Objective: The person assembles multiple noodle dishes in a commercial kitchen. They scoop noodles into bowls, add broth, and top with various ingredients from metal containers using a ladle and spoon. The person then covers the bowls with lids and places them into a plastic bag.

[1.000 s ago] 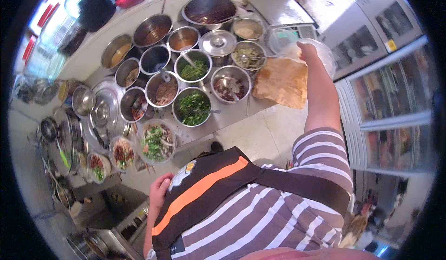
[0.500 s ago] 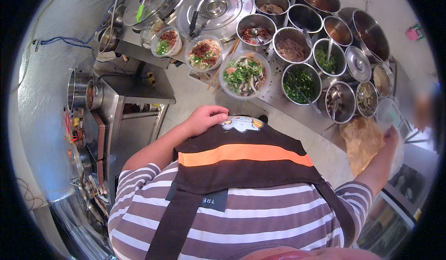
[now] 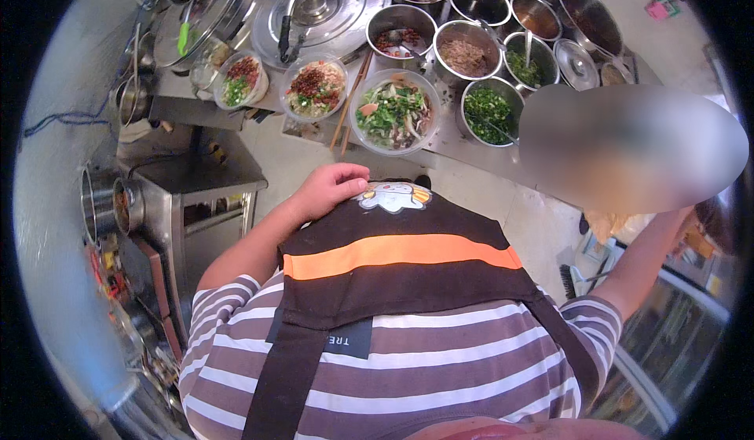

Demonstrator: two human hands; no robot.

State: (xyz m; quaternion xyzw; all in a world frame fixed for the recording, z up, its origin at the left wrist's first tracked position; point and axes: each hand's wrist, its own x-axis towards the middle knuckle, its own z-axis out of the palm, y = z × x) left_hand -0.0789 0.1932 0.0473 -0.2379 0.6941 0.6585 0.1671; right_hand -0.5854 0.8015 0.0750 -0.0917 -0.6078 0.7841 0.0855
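My left hand (image 3: 334,188) rests on the front of my black apron (image 3: 393,295), fingers laid forward and holding nothing I can see. Its fingertips are partly hidden. My right arm reaches out to the right, and a blurred patch covers most of my right hand (image 3: 686,218). A brown bag (image 3: 603,225) with pale plastic beside it shows below the patch, close to my right forearm. Whether my fingers hold it is hidden. Beyond my left hand, three clear tubs of food with chopped greens stand at the counter edge: a small one (image 3: 239,81), a middle one (image 3: 314,88) and a larger one (image 3: 395,112).
Steel pots of toppings crowd the counter, among them chopped greens (image 3: 488,111) and minced meat (image 3: 465,53). Chopsticks (image 3: 351,110) lie between two tubs. A large steel lid (image 3: 345,0) is behind. A steel stand (image 3: 188,177) is on the left, a brush (image 3: 567,281) low on the right.
My right hand has moved farther right, and the brown bag is now mostly behind the blurred patch. The view has shifted, so the counter sits farther left and higher. My left hand stays on the apron.
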